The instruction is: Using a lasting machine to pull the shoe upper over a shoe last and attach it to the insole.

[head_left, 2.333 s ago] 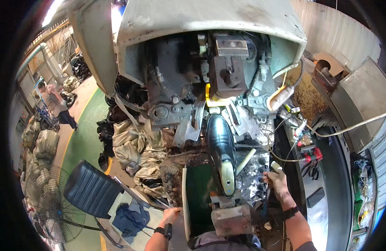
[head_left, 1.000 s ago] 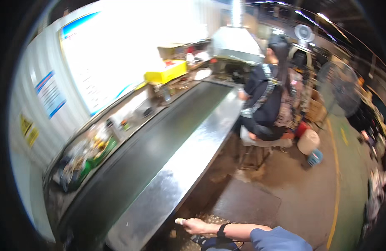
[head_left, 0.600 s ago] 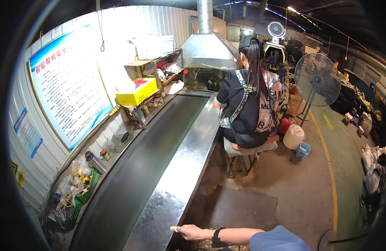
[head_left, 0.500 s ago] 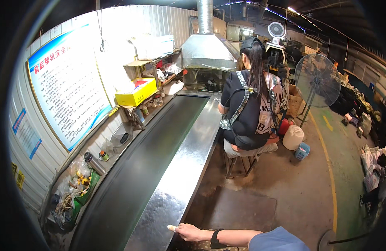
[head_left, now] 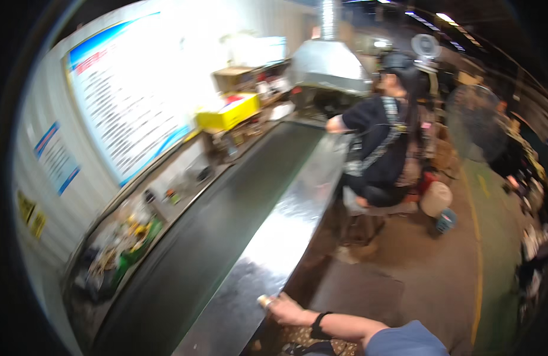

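Left of the conveyor belt (head_left: 226,219), a yellow box (head_left: 229,117) is seen. Right of the conveyor belt, near the metal counter's (head_left: 253,267) edge, a small pale piece (head_left: 263,301) is gripped by the right hand (head_left: 287,311); the left hand's state cannot be told.

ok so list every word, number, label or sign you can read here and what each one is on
No text can be read; the picture is too blurred.
Large white-and-blue wall poster: red heading, rows of dark lines, illegible.
Smaller blue-and-white notice: too small and blurred.
Yellow wall sign: dark marks, illegible.
Pale piece in the right hand: no lettering I can make out.
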`<act>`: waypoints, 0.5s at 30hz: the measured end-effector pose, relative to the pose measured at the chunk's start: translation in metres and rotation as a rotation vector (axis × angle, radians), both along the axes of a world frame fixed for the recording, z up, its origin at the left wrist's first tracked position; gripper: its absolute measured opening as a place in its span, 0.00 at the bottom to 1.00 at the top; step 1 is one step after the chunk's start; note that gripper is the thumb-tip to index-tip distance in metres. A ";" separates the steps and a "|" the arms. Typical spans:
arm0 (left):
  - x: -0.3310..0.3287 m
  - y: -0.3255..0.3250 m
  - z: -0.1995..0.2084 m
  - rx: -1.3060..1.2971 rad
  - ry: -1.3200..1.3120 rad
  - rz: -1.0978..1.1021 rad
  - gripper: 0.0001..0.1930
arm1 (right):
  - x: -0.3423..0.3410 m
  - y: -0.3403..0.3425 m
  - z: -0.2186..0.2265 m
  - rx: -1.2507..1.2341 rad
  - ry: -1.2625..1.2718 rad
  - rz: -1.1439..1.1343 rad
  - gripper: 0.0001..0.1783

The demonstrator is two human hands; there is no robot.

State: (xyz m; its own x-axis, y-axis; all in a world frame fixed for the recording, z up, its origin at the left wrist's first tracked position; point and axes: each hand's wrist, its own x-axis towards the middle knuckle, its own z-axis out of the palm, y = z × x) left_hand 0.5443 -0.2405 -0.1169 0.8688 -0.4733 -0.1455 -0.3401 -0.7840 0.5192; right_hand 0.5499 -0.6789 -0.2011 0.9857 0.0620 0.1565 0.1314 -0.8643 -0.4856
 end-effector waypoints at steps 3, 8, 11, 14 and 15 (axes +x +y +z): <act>0.013 -0.023 0.036 -0.141 -0.154 0.083 0.21 | -0.005 -0.011 -0.001 -0.110 0.069 -0.062 0.21; -0.007 0.017 0.088 -0.263 -0.208 0.368 0.19 | 0.005 -0.001 -0.003 -0.181 -0.011 -0.087 0.09; -0.047 0.082 0.092 -0.156 -0.358 0.535 0.16 | 0.030 0.026 -0.002 -0.079 -0.022 -0.070 0.09; -0.099 0.109 0.124 -0.017 -0.366 0.825 0.14 | 0.050 0.052 -0.017 0.065 -0.074 0.008 0.11; -0.124 0.134 0.123 0.111 -0.442 0.829 0.14 | 0.058 0.066 -0.016 0.062 -0.015 0.020 0.12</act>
